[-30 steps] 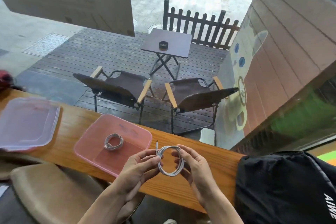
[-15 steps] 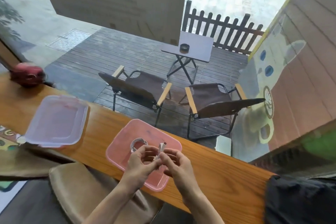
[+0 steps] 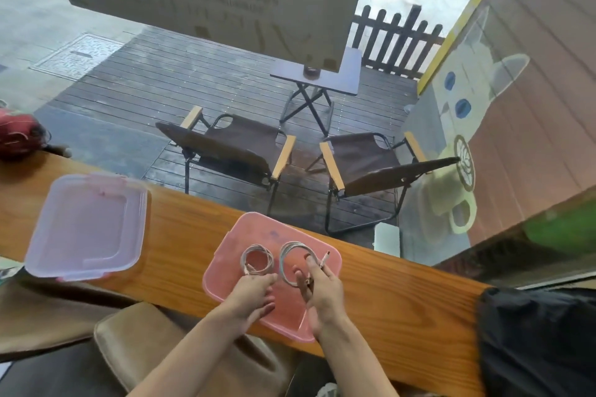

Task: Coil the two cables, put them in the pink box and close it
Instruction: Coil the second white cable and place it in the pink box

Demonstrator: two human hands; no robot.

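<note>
The open pink box sits on the wooden counter in front of me. Two coiled white cables lie inside it, side by side: the first cable on the left, the second cable on the right. My right hand rests on the second coil's right side, with its plug end sticking up between my fingers. My left hand hovers over the box's near half, just below the first coil, fingers loose and holding nothing. The translucent lid lies flat on the counter to the left.
A black bag covers the counter's right end. At the far left end sits a red object. A brown padded seat is below the counter's near edge. A window runs along the counter's far edge.
Both hands carried the second coil from above the counter into the pink box and set it down beside the first. The left hand has let go of it. My view swung left.
</note>
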